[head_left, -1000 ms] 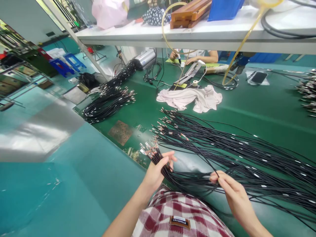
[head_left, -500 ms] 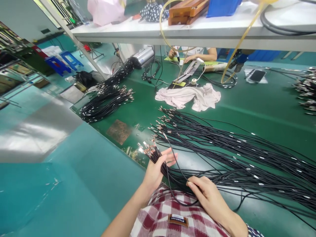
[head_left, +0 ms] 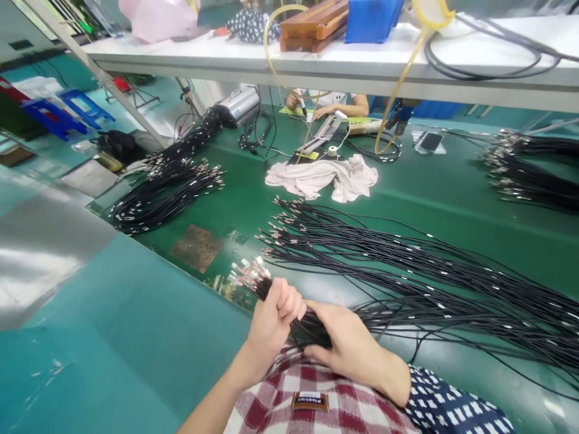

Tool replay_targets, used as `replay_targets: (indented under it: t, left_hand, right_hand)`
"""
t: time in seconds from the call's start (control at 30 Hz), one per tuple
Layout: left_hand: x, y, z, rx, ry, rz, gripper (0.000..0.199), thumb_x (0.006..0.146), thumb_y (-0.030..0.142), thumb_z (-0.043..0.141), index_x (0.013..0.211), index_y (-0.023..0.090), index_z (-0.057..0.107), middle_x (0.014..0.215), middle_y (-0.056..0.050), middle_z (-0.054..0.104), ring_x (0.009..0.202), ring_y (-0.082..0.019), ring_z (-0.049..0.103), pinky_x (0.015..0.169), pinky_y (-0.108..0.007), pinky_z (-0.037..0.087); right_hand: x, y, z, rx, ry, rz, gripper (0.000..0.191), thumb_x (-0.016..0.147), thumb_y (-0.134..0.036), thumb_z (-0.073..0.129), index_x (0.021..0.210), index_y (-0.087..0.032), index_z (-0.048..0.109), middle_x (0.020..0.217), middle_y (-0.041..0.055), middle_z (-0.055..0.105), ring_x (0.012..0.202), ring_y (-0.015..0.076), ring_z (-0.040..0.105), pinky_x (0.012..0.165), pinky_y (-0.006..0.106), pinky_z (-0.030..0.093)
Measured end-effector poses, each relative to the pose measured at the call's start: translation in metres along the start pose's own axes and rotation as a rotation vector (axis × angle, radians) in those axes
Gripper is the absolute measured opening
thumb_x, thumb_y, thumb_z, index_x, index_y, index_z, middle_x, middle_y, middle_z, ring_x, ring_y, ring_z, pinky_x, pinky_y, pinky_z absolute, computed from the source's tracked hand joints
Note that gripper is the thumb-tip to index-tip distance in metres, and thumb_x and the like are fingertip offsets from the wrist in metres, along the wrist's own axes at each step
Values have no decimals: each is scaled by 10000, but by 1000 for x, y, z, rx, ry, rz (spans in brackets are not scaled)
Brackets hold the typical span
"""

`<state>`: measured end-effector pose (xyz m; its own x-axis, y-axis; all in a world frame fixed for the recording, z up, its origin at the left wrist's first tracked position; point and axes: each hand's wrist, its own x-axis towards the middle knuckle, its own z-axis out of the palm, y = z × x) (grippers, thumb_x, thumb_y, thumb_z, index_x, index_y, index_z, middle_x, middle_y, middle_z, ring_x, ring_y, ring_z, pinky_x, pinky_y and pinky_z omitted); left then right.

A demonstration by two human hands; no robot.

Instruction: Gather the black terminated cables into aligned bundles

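Note:
In the head view my left hand [head_left: 277, 316] is closed in a fist around a bundle of black cables [head_left: 311, 328], just below the cables' ends. The bundle's metal-tipped ends [head_left: 251, 274] stick out past the fist toward the upper left. My right hand [head_left: 350, 343] wraps over the same bundle just right of the fist, thumb on the near side; its fingertips are hidden behind the cables. Farther along, the bundle runs off to the right across the green table. Beyond it lie more loose black cables [head_left: 384, 244] with white markings.
A pale cloth [head_left: 323, 178] lies behind the cables. Coiled cable bundles sit at the left [head_left: 154, 202] and the far right [head_left: 534, 169]. A white shelf [head_left: 217, 63] spans the table, with a yellow tube [head_left: 395, 99] hanging down. Opposite, a person's arms [head_left: 346, 107] work.
My left hand has closed around the bundle. The single cable my right hand held apart is no longer separate, and that hand has moved left onto the bundle. The view has shifted rightward.

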<state>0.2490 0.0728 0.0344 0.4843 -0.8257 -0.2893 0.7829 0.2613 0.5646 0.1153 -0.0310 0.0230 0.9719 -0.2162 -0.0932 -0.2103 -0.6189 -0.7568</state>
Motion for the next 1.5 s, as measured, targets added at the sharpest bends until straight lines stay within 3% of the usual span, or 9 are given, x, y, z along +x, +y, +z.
replay_targets:
  t: [0.13, 0.27, 0.33, 0.47, 0.73, 0.9, 1.03, 1.3, 1.5]
  left_hand:
    - [-13, 15, 6, -103, -97, 42, 468, 837, 324, 522, 505, 161, 235, 405, 51, 166, 387, -86, 212, 468, -256, 244]
    - [-5, 2, -30, -74, 97, 40, 468, 828, 250, 516, 473, 161, 224, 381, 56, 144, 354, -75, 172, 445, -254, 212]
    - [-1, -9, -49, -57, 223, 0, 475, 844, 247, 493, 458, 163, 228, 371, 58, 143, 343, -70, 167, 443, -255, 213]
    - [-2, -20, -58, -47, 243, 2, 448, 841, 251, 506, 463, 164, 283, 366, 60, 185, 342, -70, 202, 456, -256, 228]
    - [-2, -18, -58, -76, 359, -10, 462, 810, 274, 560, 446, 163, 298, 352, 60, 204, 341, -62, 208, 454, -247, 231]
    - [10, -16, -62, -40, 437, -40, 163, 805, 290, 579, 789, 130, 607, 355, 88, 206, 350, -51, 186, 451, -216, 225]
    - [19, -12, -57, -26, 417, -37, 373, 798, 317, 598, 1125, 144, 551, 375, 100, 234, 363, -48, 202, 459, -203, 238]
    - [25, -11, -57, 23, 390, -60, 259, 791, 344, 598, 838, 91, 623, 359, 87, 234, 349, -46, 227, 448, -214, 271]
    - [23, -7, -62, -1, 424, -101, 241, 750, 327, 656, 803, 100, 597, 718, -19, 564, 552, -83, 502, 604, -259, 423]
  right_hand:
    - [-8, 11, -15, 35, -97, 5, 352, 759, -246, 595, 1107, -255, 544, 1010, 15, 632, 905, 183, 574, 806, 297, 418]
    - [2, 68, -21, 288, -366, 147, 304, 783, -400, 586, 1029, -220, 595, 906, 11, 650, 803, 172, 598, 707, 267, 453]
    - [21, 100, -15, 313, -252, 214, 349, 801, -433, 561, 1056, -196, 580, 997, 38, 625, 878, 172, 585, 739, 266, 459]
    - [72, 129, 10, -268, 123, 282, 258, 770, -340, 629, 979, -195, 585, 973, 55, 595, 913, 199, 540, 758, 296, 427]
    - [97, 125, 26, -323, 127, 207, 62, 834, -283, 553, 837, -238, 595, 831, -1, 603, 777, 158, 552, 639, 256, 375]
    - [60, 100, 10, 160, 231, 210, 207, 902, -387, 417, 920, -215, 530, 661, -23, 555, 597, 132, 500, 582, 244, 372]
    - [6, 70, 11, 333, 69, 192, 207, 912, -405, 404, 962, -224, 491, 563, -57, 456, 538, 121, 428, 562, 245, 333]
    - [-74, 55, 21, 202, -228, 144, 165, 933, -355, 356, 906, -240, 472, 658, -27, 482, 623, 139, 446, 618, 275, 343]
    - [-32, 72, -8, 182, -323, 114, 306, 931, -389, 343, 786, -235, 564, 742, -2, 592, 690, 153, 534, 656, 282, 391]
